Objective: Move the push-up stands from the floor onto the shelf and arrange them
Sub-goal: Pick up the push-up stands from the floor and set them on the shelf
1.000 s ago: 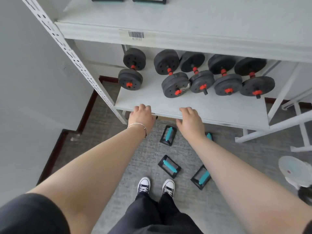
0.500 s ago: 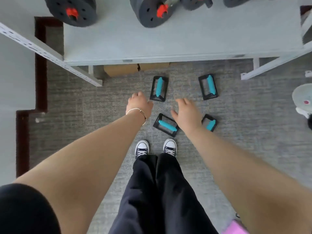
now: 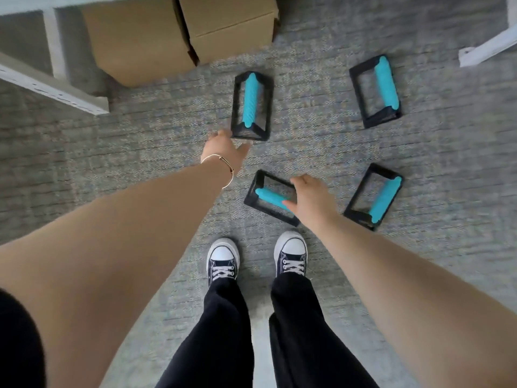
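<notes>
The person stands in sneakers [image 3: 223, 261] on the carpeted floor [image 3: 433, 270], bent over four push-up stands, all of which rest on that floor. The right grip [image 3: 311, 201] is spread and arched over the near-left stand [image 3: 268, 214]. Its thumb is at the teal handle [image 3: 270, 197], the natural carry point, and it grasps nothing yet. The near-right stand [image 3: 385, 199] lies just beside. The left grip [image 3: 223, 151], released and empty, extends to the near corner of the far-left stand [image 3: 251, 105]; contact cannot be told. Both stands are probably meant for one trip. The far-right stand [image 3: 387, 82] lies apart. Cardboard boxes [image 3: 140, 40] sit beneath the shelf frame [image 3: 53, 84].
</notes>
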Demonstrator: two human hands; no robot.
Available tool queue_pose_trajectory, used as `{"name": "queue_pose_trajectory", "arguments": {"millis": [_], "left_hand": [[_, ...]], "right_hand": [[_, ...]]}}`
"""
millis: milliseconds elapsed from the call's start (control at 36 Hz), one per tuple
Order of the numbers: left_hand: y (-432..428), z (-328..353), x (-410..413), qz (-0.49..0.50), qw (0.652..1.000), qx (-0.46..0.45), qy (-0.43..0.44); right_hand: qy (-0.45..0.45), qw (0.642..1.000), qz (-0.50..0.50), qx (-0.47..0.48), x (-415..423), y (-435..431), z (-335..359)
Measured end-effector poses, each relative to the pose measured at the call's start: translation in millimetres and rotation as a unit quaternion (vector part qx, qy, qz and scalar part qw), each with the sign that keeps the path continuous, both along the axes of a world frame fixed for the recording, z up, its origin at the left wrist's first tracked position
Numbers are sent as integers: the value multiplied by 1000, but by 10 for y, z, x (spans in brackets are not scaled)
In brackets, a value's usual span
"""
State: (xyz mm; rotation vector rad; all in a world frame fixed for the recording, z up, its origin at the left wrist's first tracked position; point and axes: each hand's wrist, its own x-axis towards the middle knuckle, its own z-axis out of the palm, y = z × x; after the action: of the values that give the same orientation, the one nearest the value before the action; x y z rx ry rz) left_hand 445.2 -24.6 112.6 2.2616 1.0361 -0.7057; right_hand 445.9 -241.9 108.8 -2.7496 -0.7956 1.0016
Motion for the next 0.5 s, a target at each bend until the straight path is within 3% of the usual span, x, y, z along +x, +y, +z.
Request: {"name": "queue_pose_trajectory", "arguments": {"millis": [222, 500], "left_hand": [[166, -813, 313, 8, 1000, 0, -29], [241, -1406, 657, 58, 996, -28, -62]], "right_hand": [[42, 999, 5, -11, -60, 49, -800], [178, 981, -81, 18, -36, 60, -1356]]}}
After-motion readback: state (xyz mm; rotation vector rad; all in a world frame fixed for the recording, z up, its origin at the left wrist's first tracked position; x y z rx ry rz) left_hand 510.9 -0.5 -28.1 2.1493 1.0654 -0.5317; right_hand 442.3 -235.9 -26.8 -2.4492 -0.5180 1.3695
